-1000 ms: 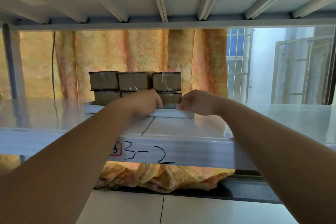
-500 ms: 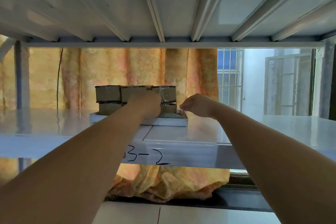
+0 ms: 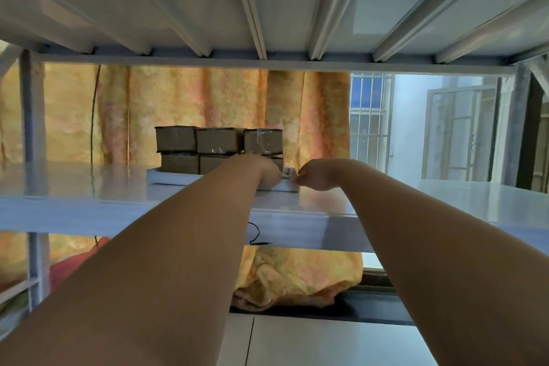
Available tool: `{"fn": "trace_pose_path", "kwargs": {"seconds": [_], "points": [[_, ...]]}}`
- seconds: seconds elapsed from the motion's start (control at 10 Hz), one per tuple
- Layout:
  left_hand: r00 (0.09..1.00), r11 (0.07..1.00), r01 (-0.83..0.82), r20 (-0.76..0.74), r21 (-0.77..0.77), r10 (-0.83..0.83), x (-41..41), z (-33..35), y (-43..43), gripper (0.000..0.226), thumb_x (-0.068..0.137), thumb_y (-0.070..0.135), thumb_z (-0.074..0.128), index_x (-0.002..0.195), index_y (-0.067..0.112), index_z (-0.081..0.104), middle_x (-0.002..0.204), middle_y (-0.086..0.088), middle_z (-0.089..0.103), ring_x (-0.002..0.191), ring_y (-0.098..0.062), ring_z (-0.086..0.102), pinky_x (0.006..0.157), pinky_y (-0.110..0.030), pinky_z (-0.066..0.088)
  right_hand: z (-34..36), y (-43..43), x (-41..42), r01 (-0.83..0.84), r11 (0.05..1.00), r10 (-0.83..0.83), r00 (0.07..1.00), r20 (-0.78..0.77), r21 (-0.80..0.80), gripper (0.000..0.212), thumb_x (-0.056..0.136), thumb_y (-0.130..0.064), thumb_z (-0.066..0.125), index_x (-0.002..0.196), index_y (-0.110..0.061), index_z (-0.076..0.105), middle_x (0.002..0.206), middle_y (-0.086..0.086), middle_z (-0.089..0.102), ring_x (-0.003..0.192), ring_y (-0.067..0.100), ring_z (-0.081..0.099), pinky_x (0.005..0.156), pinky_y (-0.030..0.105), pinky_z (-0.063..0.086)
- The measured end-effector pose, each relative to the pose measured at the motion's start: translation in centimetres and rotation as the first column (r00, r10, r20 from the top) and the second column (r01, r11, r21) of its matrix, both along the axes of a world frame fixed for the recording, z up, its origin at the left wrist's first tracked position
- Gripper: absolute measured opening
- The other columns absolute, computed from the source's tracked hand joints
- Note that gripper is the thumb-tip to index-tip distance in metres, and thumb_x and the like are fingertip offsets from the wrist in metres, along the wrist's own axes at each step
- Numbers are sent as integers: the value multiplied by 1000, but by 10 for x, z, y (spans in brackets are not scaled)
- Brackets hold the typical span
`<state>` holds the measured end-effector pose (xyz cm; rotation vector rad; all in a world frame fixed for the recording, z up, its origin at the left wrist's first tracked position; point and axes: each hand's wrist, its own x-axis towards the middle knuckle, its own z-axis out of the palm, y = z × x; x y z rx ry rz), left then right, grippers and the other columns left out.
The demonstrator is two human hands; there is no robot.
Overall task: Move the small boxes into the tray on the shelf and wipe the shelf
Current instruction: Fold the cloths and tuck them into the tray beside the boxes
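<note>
Cardboard-brown small boxes [image 3: 218,147] are sitting in the white tray [image 3: 166,177] on the shelf [image 3: 74,187], two layers of three that I can count, packed touching side by side. The tray sits toward the middle of the shelf, well back from the front edge, with the orange curtain [image 3: 184,104] behind it.

My left hand [image 3: 269,174] is curled over the tray's front rim near its right end, and the wrist hides the lower right box. I can't really tell if the fingers are pinching the rim or just resting on it. My right hand [image 3: 316,175] is bunched into a loose fist just beside the tray's right front corner; whether it holds anything (a cloth, maybe?) is hidden from here.

My guess is I'm squaring up or sliding the tray. To do that well I'd push low on the rim with both hands evenly, since the top layer looks like it could topple if the tray jerks.

The tray's long axis runs left to right, parallel to the shelf's front edge, and the box row follows it, broad faces toward me.
</note>
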<state>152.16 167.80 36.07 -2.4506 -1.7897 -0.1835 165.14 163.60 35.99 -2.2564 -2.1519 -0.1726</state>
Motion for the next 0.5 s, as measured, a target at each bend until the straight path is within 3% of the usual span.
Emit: {"fn": "trace_pose_path", "kwargs": {"seconds": [0.2,0.3,0.4,0.5], "points": [[998,1000,24,-59,-3,-25,-9,-8,1,45,98,27,34,135,8,47,143,-13,45,126,-31,47,103,-39,38,-13,-4,2,-59,998,58,987,-150,0,66,99,-53,21,150,-11,24,158,8,22,145,25,23,116,38,16],[997,998,66,-40,23,-65,-19,-11,-2,37,94,14,37,128,8,51,134,-13,51,112,-29,54,93,-37,45,-19,-10,4,-40,999,42,987,-156,22,71,97,-57,18,152,-13,14,159,8,16,147,24,15,118,40,7],[992,995,97,79,15,-98,-29,-14,3,31,95,11,37,122,6,52,125,-14,55,98,-24,53,81,-33,44,-22,-6,9,9,997,-6,999,-41,73,72,97,-57,10,152,-11,12,159,9,15,148,23,7,118,43,-7],[914,976,201,342,89,-219,-32,-10,-16,41,96,17,42,137,9,43,141,-13,47,113,-24,50,87,-30,41,-21,-14,0,-28,969,96,958,-269,245,67,98,-54,16,152,-15,9,157,10,24,148,26,7,120,46,3]]}}
